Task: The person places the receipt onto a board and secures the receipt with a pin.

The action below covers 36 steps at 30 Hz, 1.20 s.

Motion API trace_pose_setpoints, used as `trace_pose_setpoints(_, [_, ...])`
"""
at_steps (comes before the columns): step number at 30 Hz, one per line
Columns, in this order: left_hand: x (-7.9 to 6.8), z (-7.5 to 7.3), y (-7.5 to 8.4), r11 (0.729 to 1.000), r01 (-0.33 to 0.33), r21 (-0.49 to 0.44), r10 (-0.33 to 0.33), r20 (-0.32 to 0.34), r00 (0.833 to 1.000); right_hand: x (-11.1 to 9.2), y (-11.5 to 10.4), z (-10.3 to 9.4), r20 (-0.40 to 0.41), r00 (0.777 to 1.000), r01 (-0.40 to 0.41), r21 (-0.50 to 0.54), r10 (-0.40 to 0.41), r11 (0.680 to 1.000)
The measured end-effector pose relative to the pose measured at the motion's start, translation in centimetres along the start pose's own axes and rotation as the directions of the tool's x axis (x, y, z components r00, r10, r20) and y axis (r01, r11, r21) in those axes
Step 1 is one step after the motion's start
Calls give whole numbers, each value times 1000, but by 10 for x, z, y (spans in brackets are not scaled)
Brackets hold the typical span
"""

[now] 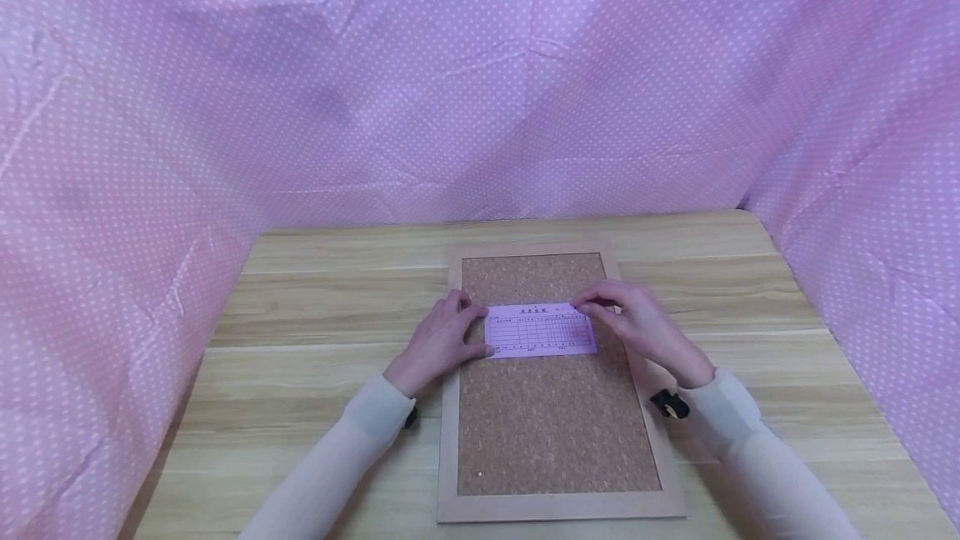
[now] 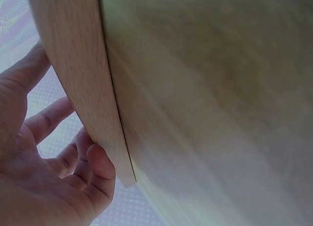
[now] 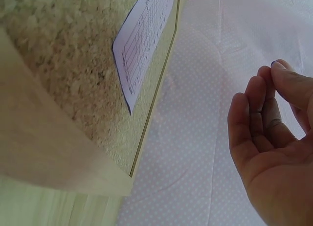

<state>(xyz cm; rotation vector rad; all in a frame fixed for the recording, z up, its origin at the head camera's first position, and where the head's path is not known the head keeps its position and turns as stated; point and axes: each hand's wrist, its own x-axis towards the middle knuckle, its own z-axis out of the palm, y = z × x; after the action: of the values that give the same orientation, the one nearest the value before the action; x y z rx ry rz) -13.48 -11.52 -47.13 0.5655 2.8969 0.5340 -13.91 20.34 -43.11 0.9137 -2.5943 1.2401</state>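
A printed paper slip (image 1: 540,333) with a table of ruled lines lies across the upper half of a wood-framed cork board (image 1: 551,432). My left hand (image 1: 441,332) presses its left side, thumb at the lower corner and fingertips at the upper one. Over the slip's upper right corner, my right hand (image 1: 633,319) pinches a small dark blue thing (image 3: 274,63) between thumb and forefinger. Most of that thing is hidden by the fingertips, and I cannot tell its kind. In the right wrist view the slip's near corner lifts slightly from the cork.
The board rests on a light wood-grain table (image 1: 315,298), its long side running away from me. Pink dotted cloth (image 1: 480,107) hangs behind the table and along both sides. A black wrist device (image 1: 670,404) shows under the right sleeve.
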Motion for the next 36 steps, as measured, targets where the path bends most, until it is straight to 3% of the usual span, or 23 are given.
trace_pose_setpoints(23, [0,-3,1,1000,8,-9,-8,17,1000,15,-7,13,36,998,-44,-2,44,999])
trace_pose_setpoints(36, [0,-4,1,1000,3,-15,-3,17,1000,26,-6,23,85,976,-205,28,202,978])
